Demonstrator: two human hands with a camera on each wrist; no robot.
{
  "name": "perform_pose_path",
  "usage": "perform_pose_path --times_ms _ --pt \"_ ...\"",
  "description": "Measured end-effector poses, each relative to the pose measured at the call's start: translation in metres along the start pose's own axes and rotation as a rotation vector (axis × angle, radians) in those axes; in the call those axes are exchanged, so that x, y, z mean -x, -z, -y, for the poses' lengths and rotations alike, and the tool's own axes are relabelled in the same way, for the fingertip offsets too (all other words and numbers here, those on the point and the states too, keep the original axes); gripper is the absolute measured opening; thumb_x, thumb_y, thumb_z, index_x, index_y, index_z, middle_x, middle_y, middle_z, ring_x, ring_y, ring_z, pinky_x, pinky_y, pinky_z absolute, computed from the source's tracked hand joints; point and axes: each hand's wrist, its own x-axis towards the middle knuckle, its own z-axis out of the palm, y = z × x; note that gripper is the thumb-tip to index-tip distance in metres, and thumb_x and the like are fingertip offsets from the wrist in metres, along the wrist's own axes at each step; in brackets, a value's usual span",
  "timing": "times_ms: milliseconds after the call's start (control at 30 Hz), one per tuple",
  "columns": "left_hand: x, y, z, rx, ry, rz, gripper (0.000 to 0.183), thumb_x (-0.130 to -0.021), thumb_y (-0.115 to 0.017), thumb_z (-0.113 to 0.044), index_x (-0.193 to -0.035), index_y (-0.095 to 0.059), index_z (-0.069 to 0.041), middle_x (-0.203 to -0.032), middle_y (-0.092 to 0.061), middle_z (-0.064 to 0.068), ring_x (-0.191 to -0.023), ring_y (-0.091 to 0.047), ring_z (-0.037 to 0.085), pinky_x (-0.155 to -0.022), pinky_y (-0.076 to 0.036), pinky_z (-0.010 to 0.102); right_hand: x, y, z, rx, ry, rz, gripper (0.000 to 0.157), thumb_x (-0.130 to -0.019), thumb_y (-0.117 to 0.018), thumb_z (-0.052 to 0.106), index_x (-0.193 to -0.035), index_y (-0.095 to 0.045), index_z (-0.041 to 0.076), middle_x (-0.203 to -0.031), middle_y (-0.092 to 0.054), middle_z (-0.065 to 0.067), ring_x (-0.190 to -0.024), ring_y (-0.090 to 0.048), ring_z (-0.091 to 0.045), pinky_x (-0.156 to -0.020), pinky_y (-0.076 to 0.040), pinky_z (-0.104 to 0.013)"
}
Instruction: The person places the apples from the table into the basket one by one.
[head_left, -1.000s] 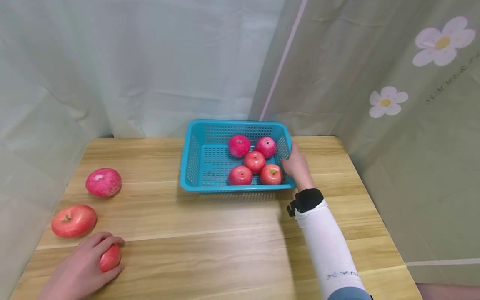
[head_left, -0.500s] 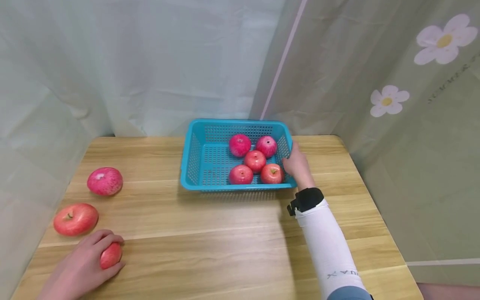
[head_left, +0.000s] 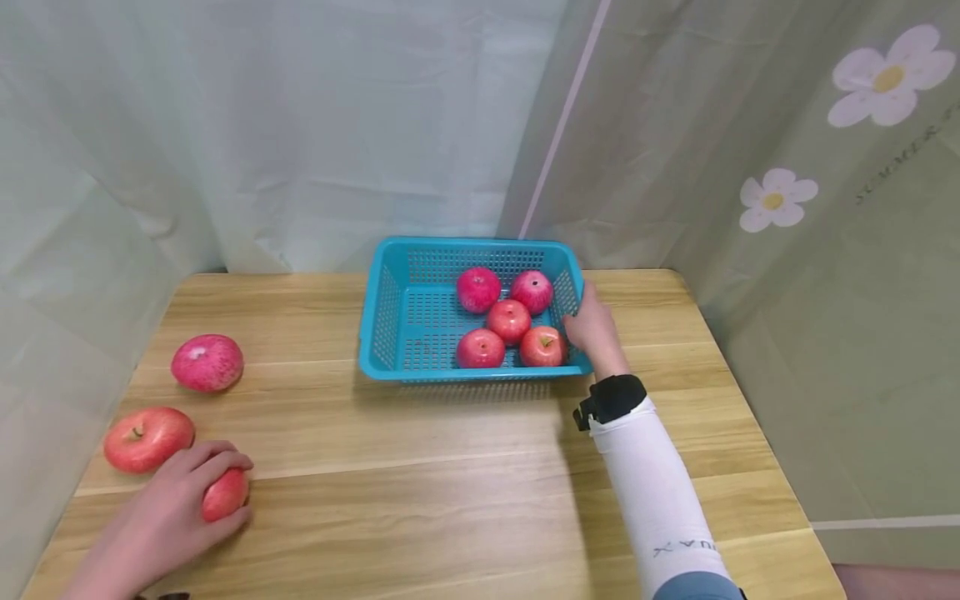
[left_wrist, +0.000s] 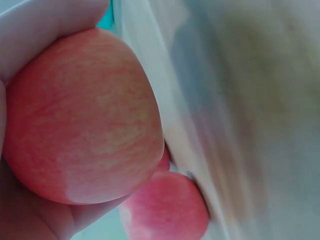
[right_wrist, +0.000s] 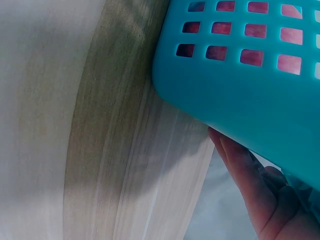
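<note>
My left hand (head_left: 168,512) grips a red apple (head_left: 226,495) at the front left of the table, fingers over its far side and thumb on its near side. In the left wrist view the held apple (left_wrist: 87,120) fills the palm, and a gap shows between it and the table. My right hand (head_left: 595,332) holds the right end of a blue plastic basket (head_left: 480,374), thumb over the rim. The right wrist view shows its fingers (right_wrist: 245,172) against the outside of the basket wall (right_wrist: 240,100). Several apples (head_left: 508,322) lie in the basket's right half.
Behind the left hand, a red apple (head_left: 149,439) and a deeper pink apple (head_left: 207,362) lie on the wooden table (head_left: 420,483). A pale curtain (head_left: 337,125) hangs along the table's back and sides, close behind the basket.
My left hand has moved slightly away from me and up with the apple in its grip. The right hand and basket have stayed in place.
</note>
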Motion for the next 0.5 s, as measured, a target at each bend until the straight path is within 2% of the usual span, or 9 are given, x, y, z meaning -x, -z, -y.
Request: perform_pose_path --times_ms 100,267,367,500 --pt "-0.006 0.004 -0.003 0.001 -0.009 -0.007 0.055 -0.055 -0.103 -0.027 -0.102 -0.076 -0.019 -0.109 -0.067 0.003 -0.096 -0.064 0.028 -0.082 -0.046 0.032 0.0 0.0 0.0 0.005 0.001 -0.002 0.076 -0.106 -0.059 0.012 -0.168 -0.017 0.003 -0.153 -0.047 -0.033 -0.14 -0.049 -0.052 -0.112 -0.043 -0.068" --pt "-0.022 0.01 -0.01 0.015 -0.046 -0.017 0.052 -0.058 -0.101 -0.023 -0.103 -0.076 -0.018 -0.111 -0.067 0.003 -0.096 -0.065 0.027 -0.083 -0.046 0.035 0.001 0.001 0.001 -0.009 -0.005 0.005 0.076 -0.107 -0.059 0.013 -0.168 -0.016 0.004 -0.154 -0.046 -0.033 -0.14 -0.049 -0.052 -0.111 -0.043 -0.069" --pt "-0.033 0.014 -0.017 0.027 -0.068 -0.026 0.05 -0.061 -0.1 -0.021 -0.104 -0.076 -0.018 -0.112 -0.067 0.002 -0.097 -0.065 0.025 -0.083 -0.05 0.037 0.001 0.001 0.001 -0.008 -0.004 0.001 0.076 -0.106 -0.059 0.013 -0.168 -0.016 0.004 -0.154 -0.046 -0.033 -0.14 -0.049 -0.052 -0.111 -0.043 -0.069" --pt "-0.047 0.019 -0.027 0.034 -0.063 -0.005 0.05 -0.064 -0.1 -0.025 -0.107 -0.076 -0.018 -0.114 -0.066 0.001 -0.098 -0.065 0.024 -0.079 -0.058 0.047 0.001 0.001 0.001 -0.002 -0.004 0.002 0.076 -0.106 -0.059 0.013 -0.168 -0.016 0.004 -0.153 -0.047 -0.033 -0.139 -0.049 -0.052 -0.112 -0.043 -0.068"
